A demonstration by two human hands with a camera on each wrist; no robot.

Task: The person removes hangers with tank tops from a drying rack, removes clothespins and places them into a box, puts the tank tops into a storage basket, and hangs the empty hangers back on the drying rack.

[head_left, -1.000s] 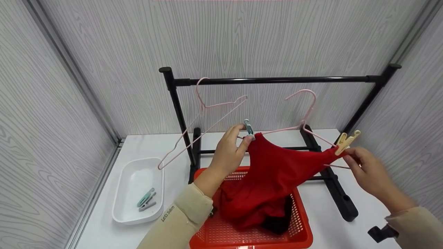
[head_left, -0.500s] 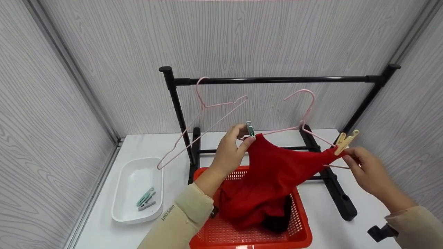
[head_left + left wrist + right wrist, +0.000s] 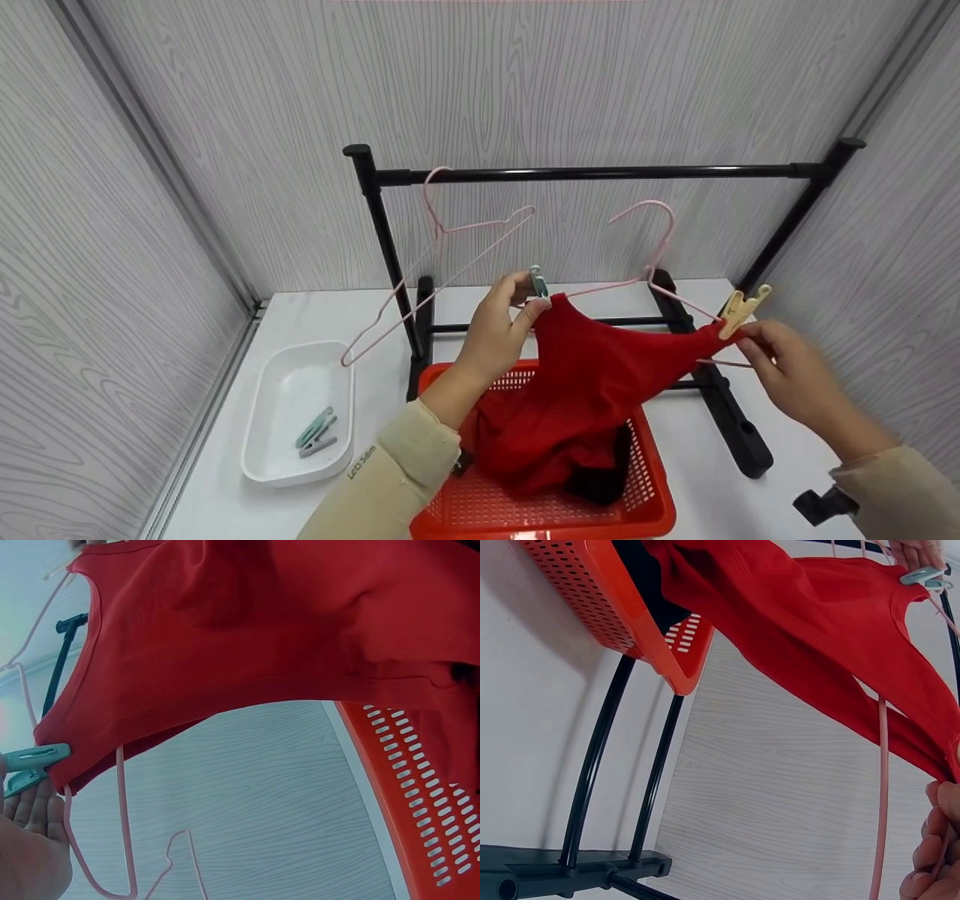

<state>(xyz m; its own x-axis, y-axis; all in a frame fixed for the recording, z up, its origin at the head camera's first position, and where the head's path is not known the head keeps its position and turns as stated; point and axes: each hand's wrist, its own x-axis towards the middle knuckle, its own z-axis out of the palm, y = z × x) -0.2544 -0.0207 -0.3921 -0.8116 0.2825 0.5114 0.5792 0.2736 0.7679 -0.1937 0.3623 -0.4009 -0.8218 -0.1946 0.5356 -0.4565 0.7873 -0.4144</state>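
Note:
A red sleeveless top (image 3: 600, 360) is spread over a pink wire hanger (image 3: 651, 271), its lower part drooping into a red basket (image 3: 664, 480). At its left shoulder, my left hand (image 3: 491, 330) pinches a green clothespin (image 3: 539, 283), whose tip is on the cloth in the left wrist view. A yellow clothespin (image 3: 739, 315) is clipped on the right shoulder. Just beside that clip, my right hand (image 3: 795, 379) pinches the shoulder's edge between thumb and fingers. In the right wrist view its fingers (image 3: 930, 847) also curl about the hanger wire.
Behind the hands stands a black clothes rack (image 3: 600, 174); a second pink hanger (image 3: 480, 262) hangs at its left end. A white tray (image 3: 259, 450) on the left holds a green clothespin (image 3: 315, 427) and a grey clothespin (image 3: 318, 447). Dark cloth (image 3: 596, 484) lies in the basket.
The hanger's hook has tipped slightly down and left. My right hand and the yellow clothespin have shifted a little left with it; my left hand keeps its pinch, nearly still.

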